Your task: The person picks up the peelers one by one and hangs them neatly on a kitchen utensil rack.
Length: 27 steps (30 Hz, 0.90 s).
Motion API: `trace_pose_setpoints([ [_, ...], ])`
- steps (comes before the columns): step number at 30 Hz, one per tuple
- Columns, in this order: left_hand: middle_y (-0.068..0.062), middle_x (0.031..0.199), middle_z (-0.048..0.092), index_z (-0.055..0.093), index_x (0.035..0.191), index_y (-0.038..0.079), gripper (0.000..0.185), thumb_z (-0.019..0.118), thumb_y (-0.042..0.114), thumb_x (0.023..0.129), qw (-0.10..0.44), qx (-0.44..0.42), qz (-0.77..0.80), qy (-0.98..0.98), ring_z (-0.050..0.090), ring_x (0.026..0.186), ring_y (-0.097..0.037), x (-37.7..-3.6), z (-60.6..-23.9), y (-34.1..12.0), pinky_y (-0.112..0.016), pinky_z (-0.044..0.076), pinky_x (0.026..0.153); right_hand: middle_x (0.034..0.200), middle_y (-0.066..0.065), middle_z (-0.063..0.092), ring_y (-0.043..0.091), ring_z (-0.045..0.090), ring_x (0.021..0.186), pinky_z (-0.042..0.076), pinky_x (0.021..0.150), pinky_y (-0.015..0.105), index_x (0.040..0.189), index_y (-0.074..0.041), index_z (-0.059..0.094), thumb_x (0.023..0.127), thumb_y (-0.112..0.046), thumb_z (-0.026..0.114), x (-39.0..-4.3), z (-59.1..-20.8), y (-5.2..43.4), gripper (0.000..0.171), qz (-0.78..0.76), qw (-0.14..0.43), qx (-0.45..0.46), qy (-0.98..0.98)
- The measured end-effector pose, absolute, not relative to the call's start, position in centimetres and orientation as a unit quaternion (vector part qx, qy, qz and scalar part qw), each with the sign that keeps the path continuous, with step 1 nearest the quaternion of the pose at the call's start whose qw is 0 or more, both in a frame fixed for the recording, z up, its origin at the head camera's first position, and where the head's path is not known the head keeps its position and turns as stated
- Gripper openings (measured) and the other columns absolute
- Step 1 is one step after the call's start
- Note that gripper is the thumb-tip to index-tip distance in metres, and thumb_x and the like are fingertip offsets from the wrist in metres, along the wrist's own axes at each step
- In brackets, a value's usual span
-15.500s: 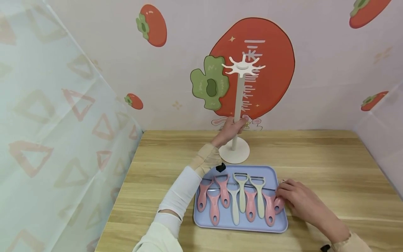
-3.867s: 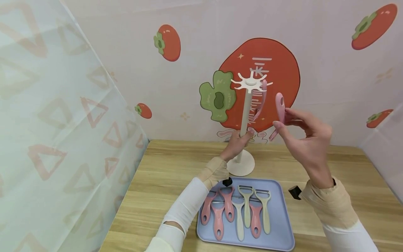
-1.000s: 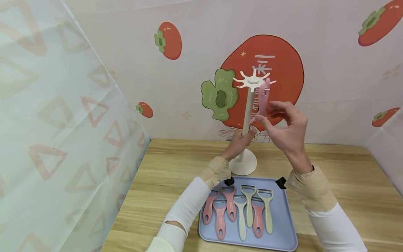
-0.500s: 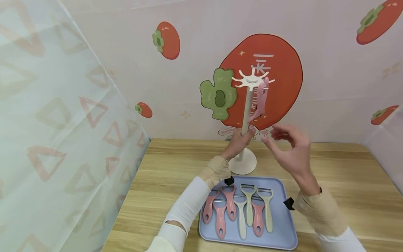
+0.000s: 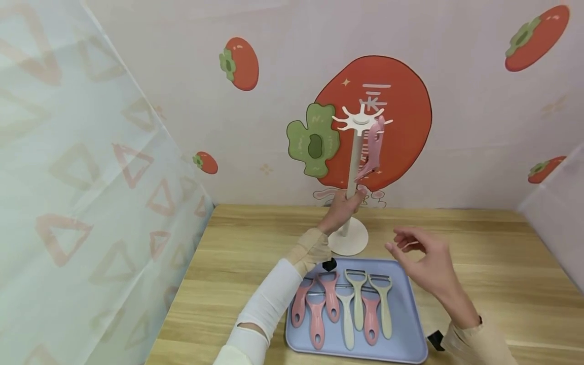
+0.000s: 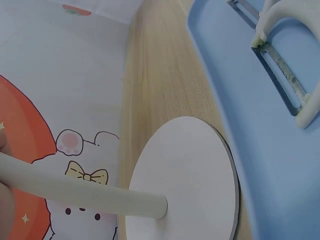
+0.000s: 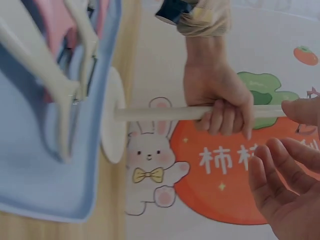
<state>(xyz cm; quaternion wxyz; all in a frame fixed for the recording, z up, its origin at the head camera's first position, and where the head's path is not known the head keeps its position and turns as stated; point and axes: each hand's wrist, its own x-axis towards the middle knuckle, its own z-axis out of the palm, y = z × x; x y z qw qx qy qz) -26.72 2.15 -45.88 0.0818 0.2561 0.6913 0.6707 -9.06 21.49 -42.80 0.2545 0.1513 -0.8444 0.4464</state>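
A cream hanging stand rises from a round base behind the blue tray. My left hand grips its pole low down. Pink peelers hang from the hook crown on the right side. My right hand hovers empty over the tray's far right corner, fingers loosely spread. On the tray lie several peelers, pink and cream-green.
The wooden table is walled by a persimmon-print backdrop behind and translucent sheets on the left and right. The tray rim lies close beside the stand base.
My right hand let go of the pink peeler, now hanging on the stand, and dropped down toward the tray. The left hand stayed on the pole.
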Motion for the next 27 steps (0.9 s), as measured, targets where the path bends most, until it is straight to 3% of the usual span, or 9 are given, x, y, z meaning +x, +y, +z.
trace_pose_setpoints([
  [11,0.008,0.055,0.034,0.045,0.066,0.016,0.050,0.055,0.030,0.113,0.078,0.256,0.678,0.684,0.032,0.052,-0.010,-26.6,-45.8,2.2,-0.027,0.024,0.051,0.088,-0.003,0.070,0.001,0.063,0.074,0.060,0.063,0.025,0.109,-0.004,0.075,0.086,-0.011,0.090,-6.0,-46.0,21.7,0.029,0.383,0.101,0.111,-0.911],
  [27,0.008,0.055,0.033,0.044,0.065,0.015,0.051,0.055,0.030,0.113,0.082,0.258,0.681,0.681,0.032,0.052,-0.010,-26.7,-45.9,2.3,-0.027,0.024,0.052,0.076,-0.011,0.064,-0.001,0.057,0.068,0.054,0.061,0.023,0.096,-0.005,0.072,0.089,-0.013,0.088,-4.8,-48.8,21.3,0.019,0.374,0.020,0.110,-0.921],
])
